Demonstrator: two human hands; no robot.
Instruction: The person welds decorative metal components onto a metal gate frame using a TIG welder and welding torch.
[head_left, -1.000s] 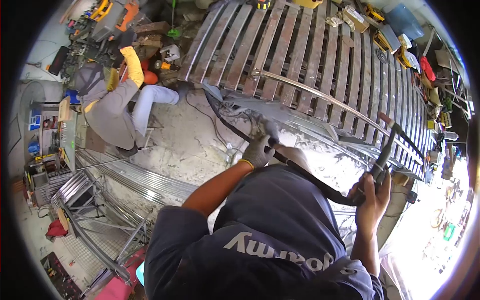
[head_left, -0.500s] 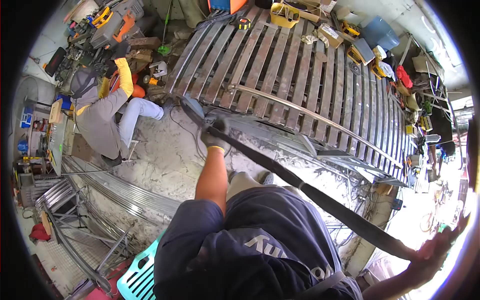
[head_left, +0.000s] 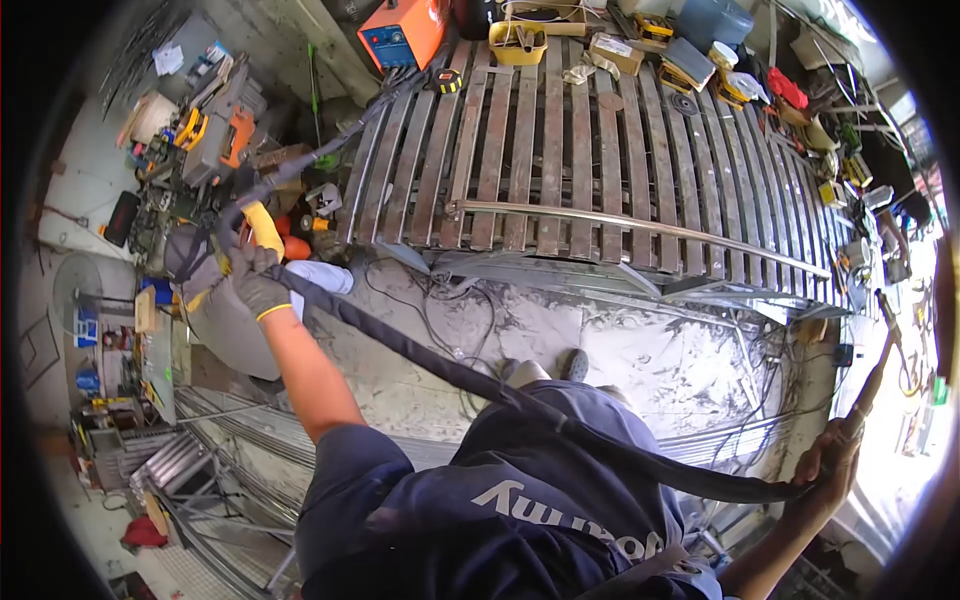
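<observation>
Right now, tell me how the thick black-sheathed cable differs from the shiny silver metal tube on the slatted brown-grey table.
The cable is dull black; the tube is bright. The cable bends between the gloved left hand and bare right hand; the tube lies across the slatted table. Both are long and narrow.

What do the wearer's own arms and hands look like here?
The left hand wears a grey glove with a yellow cuff edge; the right hand is ungloved. A short, dark-blue sleeve covers the left upper arm.
</observation>
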